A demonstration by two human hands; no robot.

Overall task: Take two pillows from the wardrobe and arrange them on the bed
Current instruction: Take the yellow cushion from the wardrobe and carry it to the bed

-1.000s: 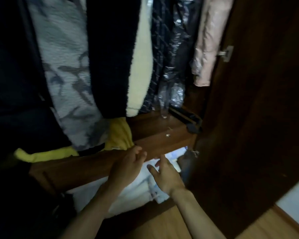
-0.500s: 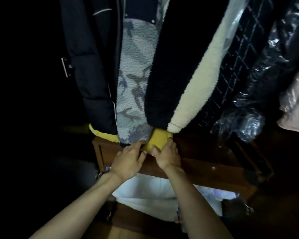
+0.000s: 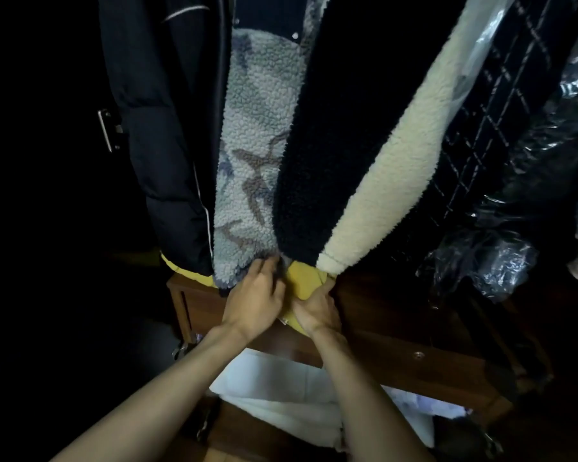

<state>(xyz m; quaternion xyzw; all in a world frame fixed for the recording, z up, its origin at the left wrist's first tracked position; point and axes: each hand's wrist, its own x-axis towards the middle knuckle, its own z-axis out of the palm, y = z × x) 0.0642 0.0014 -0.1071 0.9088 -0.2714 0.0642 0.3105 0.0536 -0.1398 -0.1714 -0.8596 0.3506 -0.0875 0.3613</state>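
Note:
A yellow pillow [image 3: 303, 282] lies on a brown wooden shelf [image 3: 394, 331] inside the dark wardrobe, mostly hidden under hanging coats; a second yellow strip [image 3: 184, 273] shows at the left. My right hand [image 3: 317, 311] grips the pillow's front edge. My left hand [image 3: 255, 300] is closed on the pillow beside it, its fingers under the hem of the grey fleece coat [image 3: 254, 168].
Hanging above are a dark puffer jacket [image 3: 167, 128], a navy and cream fleece [image 3: 364, 155], a checked garment [image 3: 488, 105] and plastic-wrapped clothes [image 3: 501, 261]. White folded bedding [image 3: 281, 391] fills the compartment below the shelf.
Both hands rose from the white bedding under the shelf to the yellow pillow and closed on it. The pillow's front now sticks out over the shelf edge.

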